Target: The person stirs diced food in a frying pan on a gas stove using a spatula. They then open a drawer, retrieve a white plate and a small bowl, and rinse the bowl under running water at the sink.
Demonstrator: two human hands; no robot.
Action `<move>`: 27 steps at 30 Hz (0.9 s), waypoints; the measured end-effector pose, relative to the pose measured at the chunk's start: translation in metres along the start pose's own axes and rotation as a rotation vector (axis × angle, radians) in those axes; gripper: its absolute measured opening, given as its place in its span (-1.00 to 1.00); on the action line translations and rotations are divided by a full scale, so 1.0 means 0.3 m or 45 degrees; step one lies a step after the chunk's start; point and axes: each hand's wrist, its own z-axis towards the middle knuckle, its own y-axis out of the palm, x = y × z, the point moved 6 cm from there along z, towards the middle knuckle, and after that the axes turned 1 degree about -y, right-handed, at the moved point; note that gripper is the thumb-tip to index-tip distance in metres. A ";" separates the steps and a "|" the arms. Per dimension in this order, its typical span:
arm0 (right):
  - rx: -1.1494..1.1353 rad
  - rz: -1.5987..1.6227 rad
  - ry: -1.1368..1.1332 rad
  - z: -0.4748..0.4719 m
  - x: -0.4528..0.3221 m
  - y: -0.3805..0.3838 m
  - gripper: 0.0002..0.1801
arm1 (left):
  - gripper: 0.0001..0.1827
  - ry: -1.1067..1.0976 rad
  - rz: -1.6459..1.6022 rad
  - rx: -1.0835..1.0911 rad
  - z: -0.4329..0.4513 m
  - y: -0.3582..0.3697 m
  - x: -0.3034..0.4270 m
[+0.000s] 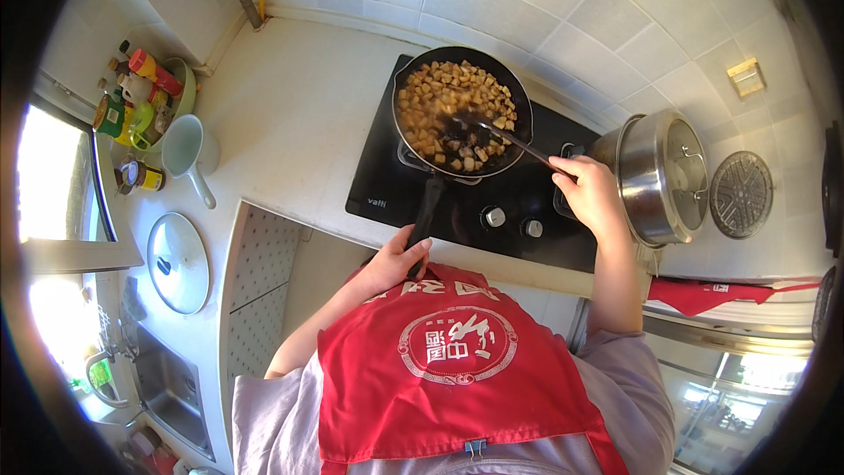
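A black frying pan (516, 94) sits over the left burner of a black Vatti gas hob (369, 178). Browned diced pieces of food (455, 89) fill much of it, with dark liquid showing near the middle. My left hand (395, 258) grips the pan's black handle (428, 204). In my right hand (587, 188) is the dark handle of a cooking spatula (521, 144); its head is down among the diced food and partly hidden there. Steam or motion blurs the food left of the spatula.
Right of the hob stand a lidded steel pot (649, 178) and a round metal rack (742, 194). At left are a light saucepan-shaped dipper (188, 152), a basin of condiment bottles (188, 89), a glass lid (178, 264) and a steel sink (171, 389). Two knobs (494, 216) face me.
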 end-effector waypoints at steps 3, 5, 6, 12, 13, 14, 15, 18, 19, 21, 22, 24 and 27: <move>0.068 0.042 0.025 0.039 0.009 0.024 -0.72 | -0.56 0.013 -0.024 -0.006 -0.001 0.001 -0.001; 0.111 0.073 0.029 0.066 0.027 0.043 -0.71 | -0.56 0.021 -0.027 -0.011 0.000 0.003 0.001; 0.149 0.080 0.010 0.076 0.031 0.050 -0.71 | -0.56 0.025 -0.024 -0.012 0.001 0.003 0.001; 0.266 0.124 0.041 0.120 0.055 0.069 -0.71 | -0.56 0.015 -0.021 0.003 -0.006 0.007 0.012; 0.288 0.116 0.032 0.127 0.061 0.080 -0.70 | -0.56 0.011 -0.023 0.005 -0.006 0.009 0.014; 0.310 0.109 0.023 0.134 0.066 0.095 -0.70 | -0.55 0.009 -0.026 0.002 -0.005 0.010 0.013; 0.331 0.103 0.010 0.140 0.065 0.105 -0.69 | -0.55 0.009 -0.030 0.002 -0.005 0.009 0.011; 0.295 0.086 -0.007 0.143 0.077 0.149 -0.69 | -0.55 0.011 -0.015 -0.004 0.000 0.008 0.009; 0.282 0.130 -0.012 0.140 0.071 0.156 -0.68 | -0.54 0.012 -0.006 -0.006 0.001 0.008 0.009; 0.119 0.192 0.164 0.129 0.050 0.140 -0.67 | -0.54 0.011 -0.019 -0.002 -0.002 0.008 0.012; 0.039 0.222 0.254 0.117 0.041 0.133 -0.67 | -0.54 0.010 -0.025 -0.004 -0.004 0.009 0.013; 0.121 0.426 0.145 0.086 0.071 0.118 -0.66 | -0.53 -0.002 -0.013 -0.007 -0.001 0.007 0.006; 0.066 0.610 0.123 0.008 0.085 0.075 -0.66 | -0.51 -0.021 0.000 -0.007 0.000 0.002 0.002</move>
